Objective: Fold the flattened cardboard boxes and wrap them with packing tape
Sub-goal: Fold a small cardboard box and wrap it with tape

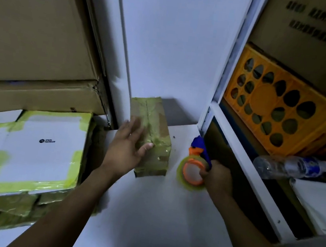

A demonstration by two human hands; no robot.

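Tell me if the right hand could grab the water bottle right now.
Probably not freely: the right hand grips the tape dispenser, and the water bottle lies beyond the white shelf rail.

The wrapped box [152, 136] stands near the far edge of the tabletop [156, 215], with the left hand [128, 145] against its left side. The tape dispenser [193, 168], gripped by the right hand [217, 178], lies to its right near the right edge. A stack of taped boxes [40, 148] lies at the left edge before large cartons [35, 34]; past the right edge, a bottle [291, 166] lies before a crate [280, 109].
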